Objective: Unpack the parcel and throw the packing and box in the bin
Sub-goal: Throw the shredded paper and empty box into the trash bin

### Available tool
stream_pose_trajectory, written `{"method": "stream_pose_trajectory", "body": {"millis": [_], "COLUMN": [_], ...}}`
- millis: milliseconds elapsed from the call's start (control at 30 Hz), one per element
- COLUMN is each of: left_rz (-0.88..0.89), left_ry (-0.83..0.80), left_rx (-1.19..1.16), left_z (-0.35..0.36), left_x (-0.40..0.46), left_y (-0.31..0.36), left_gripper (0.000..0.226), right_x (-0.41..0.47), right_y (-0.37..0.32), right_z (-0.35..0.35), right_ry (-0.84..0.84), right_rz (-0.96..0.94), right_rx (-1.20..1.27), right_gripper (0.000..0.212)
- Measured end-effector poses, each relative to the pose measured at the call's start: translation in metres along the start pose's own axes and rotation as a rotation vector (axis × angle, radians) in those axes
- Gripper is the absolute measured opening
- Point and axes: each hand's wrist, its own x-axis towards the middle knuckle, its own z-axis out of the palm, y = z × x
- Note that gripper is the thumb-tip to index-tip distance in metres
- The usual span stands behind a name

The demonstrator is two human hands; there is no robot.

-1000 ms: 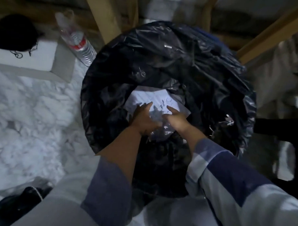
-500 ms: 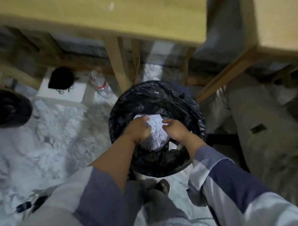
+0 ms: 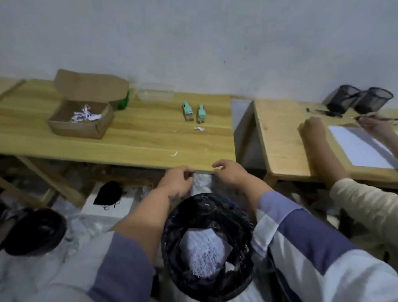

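The bin (image 3: 168,238), lined with a black bag, stands on the floor between my arms. White shredded packing paper (image 3: 203,252) lies inside it. My left hand (image 3: 176,179) and my right hand (image 3: 231,172) hover above the bin at the front edge of the wooden table (image 3: 135,146), both holding nothing, fingers loosely curled. The open cardboard box (image 3: 79,124) sits at the table's left with a few paper shreds (image 3: 86,115) inside. Two small mint-green items (image 3: 193,112) stand near the table's middle.
A second table (image 3: 281,142) at the right has another person's hands (image 3: 313,130), a white sheet (image 3: 362,149) and two mesh pen cups (image 3: 357,100). A green bottle (image 3: 124,100) stands behind the box. A dark shoe (image 3: 32,231) lies on the floor at left.
Both hands have let go of the packing paper and come up out of the bin to the table edge. The view has risen from the bin to the table top.
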Motion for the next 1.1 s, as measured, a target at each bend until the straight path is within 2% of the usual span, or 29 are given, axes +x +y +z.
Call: {"method": "stream_pose_trajectory", "body": {"millis": [167, 333, 567, 667, 833, 1000, 1100], "left_rz": [0.025, 0.141, 0.263, 0.313, 0.318, 0.315, 0.312], "left_ry": [-0.005, -0.044, -0.12, -0.082, -0.031, -0.02, -0.009], "left_rx": [0.065, 0.244, 0.533, 0.6, 0.596, 0.594, 0.59], "left_z": [-0.036, -0.058, -0.062, -0.056, -0.048, -0.047, -0.045], "left_x": [0.062, 0.132, 0.181, 0.183, 0.185, 0.184, 0.183], "left_y": [-0.023, -0.067, -0.104, -0.117, -0.122, -0.121, -0.12], "left_gripper": [0.037, 0.047, 0.058, 0.06, 0.058, 0.058, 0.059], "right_x": [0.043, 0.103, 0.188, 0.209, 0.203, 0.156, 0.145], "right_y": [-0.029, -0.053, -0.102, -0.109, -0.105, -0.073, -0.051], "right_z": [-0.004, 0.018, 0.057, 0.07, 0.083, 0.11, 0.105], "right_ry": [0.057, 0.17, 0.18, 0.162, 0.158, 0.32, 0.409], "right_rz": [0.022, 0.045, -0.122, -0.17, -0.201, -0.384, -0.366], "right_rx": [0.013, -0.064, -0.191, -0.281, -0.39, -0.382, -0.434], "right_gripper": [0.035, 0.034, 0.04, 0.047, 0.05, 0.034, 0.028]}}
